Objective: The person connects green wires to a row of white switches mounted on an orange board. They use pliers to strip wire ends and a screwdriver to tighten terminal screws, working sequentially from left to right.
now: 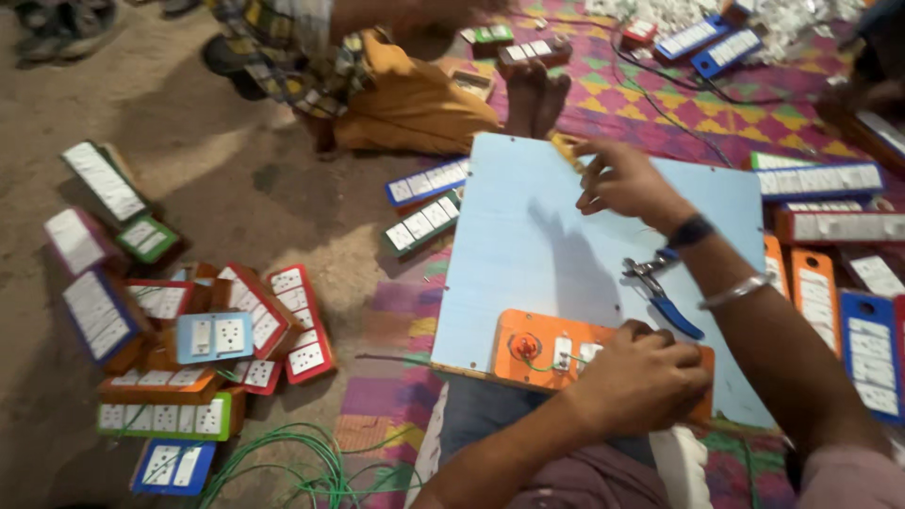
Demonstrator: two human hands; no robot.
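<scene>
Patterned woven mat underfoot; smooth pale-blue board (528, 264) on your lap. Your left hand (641, 377) presses, fingers curled, the orange rectangular switch box (528, 353) at the board's near edge. Your right hand (622, 184) pinches a small yellow piece (567, 149) at the far edge; blue-handled pliers (660, 292) lie between.

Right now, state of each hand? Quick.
Left hand: fingers curled, pressing on the orange switch board; a held item cannot be told.
Right hand: pinching a small yellowish piece at the far edge of the blue board.

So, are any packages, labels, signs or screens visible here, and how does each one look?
No packages, signs or screens show.
Switch boards: heap on the floor, left; rectangular, white plates, coloured frames.
Orange board: on the blue panel, under the left hand.
</scene>
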